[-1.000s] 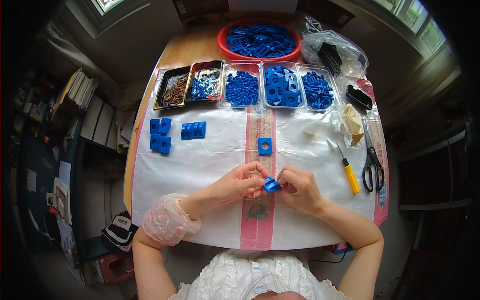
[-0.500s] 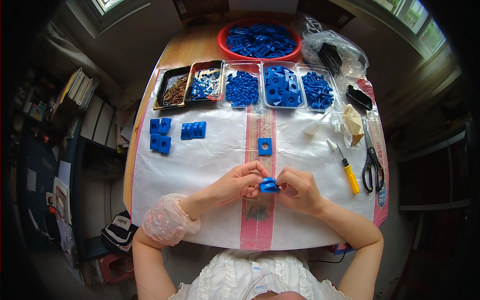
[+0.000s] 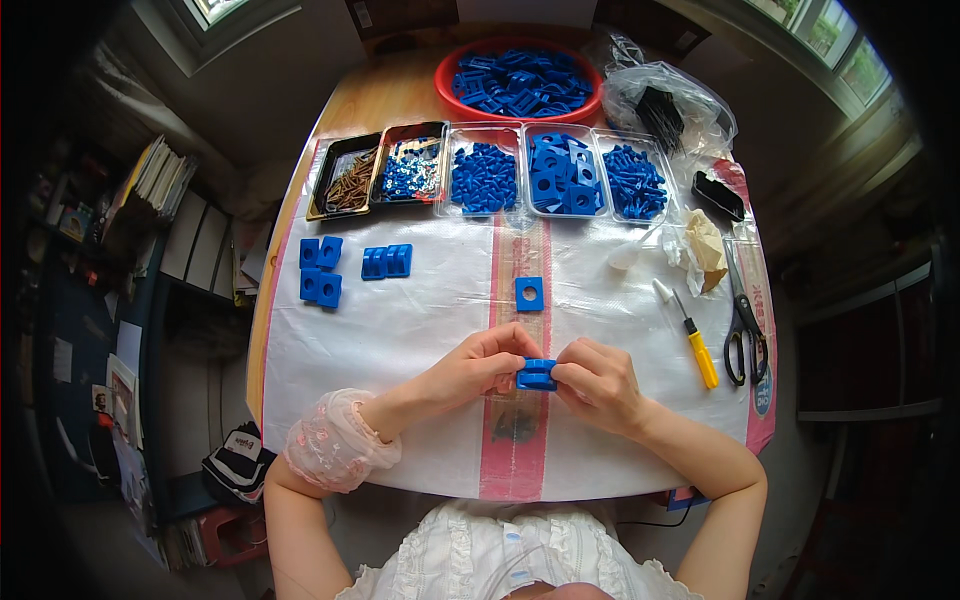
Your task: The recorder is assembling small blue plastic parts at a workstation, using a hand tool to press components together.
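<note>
Between both hands, above the pink-striped sheet, is a small blue plastic part with raised ridges [image 3: 537,374]. My left hand [image 3: 485,362] pinches it at its left end. The fingers of my right hand [image 3: 600,382] are closed on its right end. Just beyond lies a square blue plate with a round hole [image 3: 529,294]. Further left sit several similar square blue plates [image 3: 320,271] in a cluster. Beside them is a row of blue ridged parts [image 3: 387,261].
Trays of screws [image 3: 351,180], nuts [image 3: 410,171] and blue parts [image 3: 484,178] line the back. Behind stands a red basin [image 3: 447,93]. A yellow-handled screwdriver [image 3: 703,360], black scissors [image 3: 744,335], crumpled paper [image 3: 705,250] and a black box [image 3: 718,196] lie at the right.
The blue part has turned level between my hands. My left fingers have shifted slightly on it; nothing else on the table has moved.
</note>
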`<state>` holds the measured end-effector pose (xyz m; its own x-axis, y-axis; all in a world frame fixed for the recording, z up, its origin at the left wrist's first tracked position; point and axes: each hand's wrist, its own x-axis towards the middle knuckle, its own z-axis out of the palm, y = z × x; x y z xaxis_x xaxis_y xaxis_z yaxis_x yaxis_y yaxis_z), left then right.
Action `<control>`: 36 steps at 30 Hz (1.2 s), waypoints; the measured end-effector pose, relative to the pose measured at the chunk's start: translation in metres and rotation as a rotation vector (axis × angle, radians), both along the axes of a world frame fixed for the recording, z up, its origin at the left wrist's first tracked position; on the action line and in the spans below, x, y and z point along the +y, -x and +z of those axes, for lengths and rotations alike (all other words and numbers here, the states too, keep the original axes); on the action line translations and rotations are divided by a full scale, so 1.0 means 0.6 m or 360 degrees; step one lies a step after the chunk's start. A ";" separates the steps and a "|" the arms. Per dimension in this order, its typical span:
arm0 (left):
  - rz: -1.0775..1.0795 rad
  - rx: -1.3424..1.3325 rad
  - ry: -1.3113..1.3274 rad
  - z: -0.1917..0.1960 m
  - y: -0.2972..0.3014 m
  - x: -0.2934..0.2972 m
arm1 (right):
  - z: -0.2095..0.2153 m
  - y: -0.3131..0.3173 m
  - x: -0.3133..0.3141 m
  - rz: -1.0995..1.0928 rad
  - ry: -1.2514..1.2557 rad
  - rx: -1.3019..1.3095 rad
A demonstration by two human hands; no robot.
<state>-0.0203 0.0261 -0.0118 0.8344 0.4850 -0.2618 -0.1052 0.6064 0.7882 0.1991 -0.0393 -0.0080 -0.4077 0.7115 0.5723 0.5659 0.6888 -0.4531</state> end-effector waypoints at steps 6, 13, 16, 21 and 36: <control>-0.0034 -0.0005 -0.0130 -0.002 0.003 0.001 | 0.000 0.000 0.001 -0.0022 -0.0111 -0.0076; -0.0056 -0.0016 -0.0211 0.001 0.004 0.003 | 0.000 0.000 0.001 -0.0022 -0.0179 -0.0128; -0.0046 -0.0013 -0.0235 0.001 0.004 0.003 | -0.001 0.000 0.001 -0.0024 -0.0177 -0.0119; -0.0134 0.0042 -0.0388 0.012 0.007 0.008 | 0.001 -0.002 0.001 -0.0028 -0.0170 -0.0074; -0.0032 0.0163 -0.0640 0.014 0.005 0.000 | 0.000 -0.003 0.005 -0.0062 -0.0095 -0.0100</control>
<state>-0.0235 0.0263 -0.0037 0.8243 0.5492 -0.1373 -0.0049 0.2495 0.9684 0.2011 -0.0363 -0.0081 -0.4169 0.6931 0.5881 0.6188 0.6903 -0.3748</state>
